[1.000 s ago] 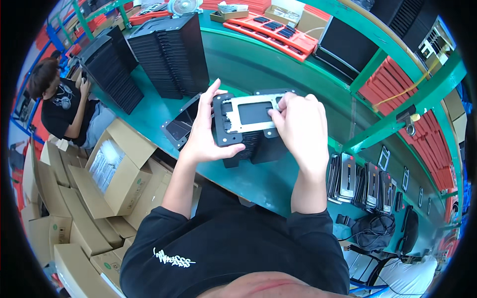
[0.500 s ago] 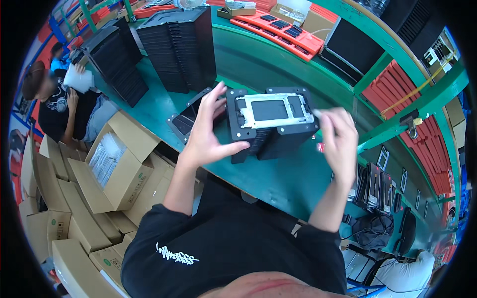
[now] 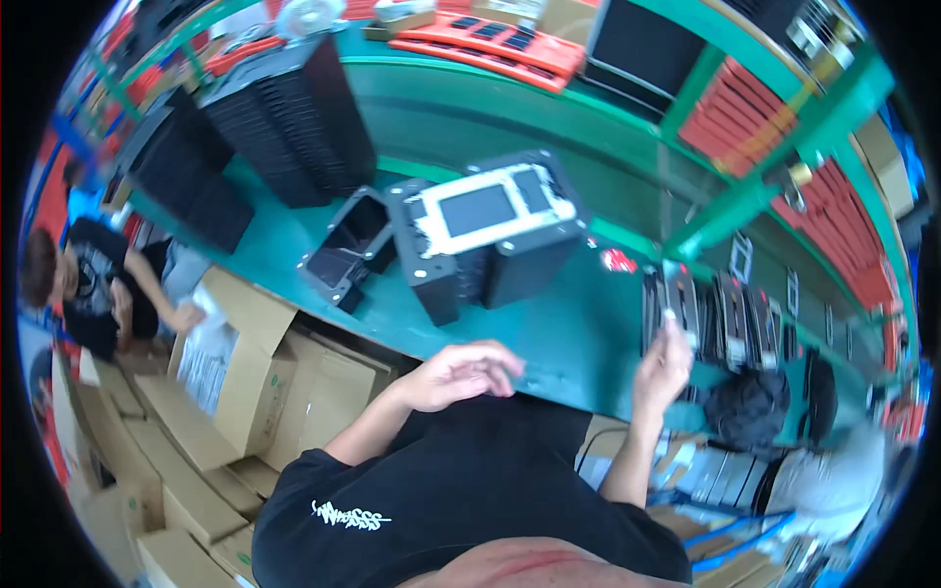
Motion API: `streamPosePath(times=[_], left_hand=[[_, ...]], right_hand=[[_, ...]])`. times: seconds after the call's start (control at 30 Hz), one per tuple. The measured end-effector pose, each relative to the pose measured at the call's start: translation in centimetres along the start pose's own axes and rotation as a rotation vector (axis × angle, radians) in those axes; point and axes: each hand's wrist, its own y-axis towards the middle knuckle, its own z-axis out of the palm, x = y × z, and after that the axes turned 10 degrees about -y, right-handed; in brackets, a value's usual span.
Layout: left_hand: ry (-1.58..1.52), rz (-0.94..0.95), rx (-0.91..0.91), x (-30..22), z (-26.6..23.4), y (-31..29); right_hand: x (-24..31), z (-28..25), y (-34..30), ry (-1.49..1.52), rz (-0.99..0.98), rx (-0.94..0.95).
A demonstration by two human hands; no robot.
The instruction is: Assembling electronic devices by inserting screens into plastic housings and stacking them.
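The row of thin flat panels [image 3: 679, 299], dark and silver, stands on the right part of the green table [image 3: 559, 338]. The right hand [image 3: 663, 370] is at the near end of this row, with its fingers pointing to the panels. A small pale spot shows at its fingertips, but the picture is blurred, so I cannot tell if the hand grasps something or only touches.

The silver frame [image 3: 477, 210], with a dark rectangle inside it, lies on the top of the black tray stack [image 3: 539, 263], in the middle of the table. No hand touches it. The left hand [image 3: 459, 377] is in front of this stack, near the table edge; its fingers are loosely bent, and it holds nothing.

Just to the left of the stack there is a black tray [image 3: 345, 250] with dark glossy plates. Behind it, two tall black stacks [image 3: 294, 122] stand on the table. A small red object [image 3: 618, 261] lies between the silver frame and the panels. To the right, beyond the panels, is a black bag [image 3: 748, 407]. At the back, orange trays [image 3: 487, 44] lie on a ledge. On the left, a co-worker [image 3: 90, 284] reaches one arm toward an open cardboard box [image 3: 263, 397], which contains whitish packages.
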Motion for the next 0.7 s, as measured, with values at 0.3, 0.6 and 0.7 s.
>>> streamPosePath(times=[0.3, 0.6, 0.7], left_hand=[[0.557, 0.251, -0.033, 3.5, 3.9, 7.6], [0.981, 0.314, -0.045, 4.7, 3.2, 5.9], [0.696, 0.136, -0.099, 4.2, 3.0, 4.9]], right_hand=[[12.6, -3.0, 0.3, 1.21, 0.182, 0.2], [11.0, -1.8, 0.7, 1.564, 0.318, 0.502], [8.4, 0.5, 3.7, 1.487, 0.066, 0.532]])
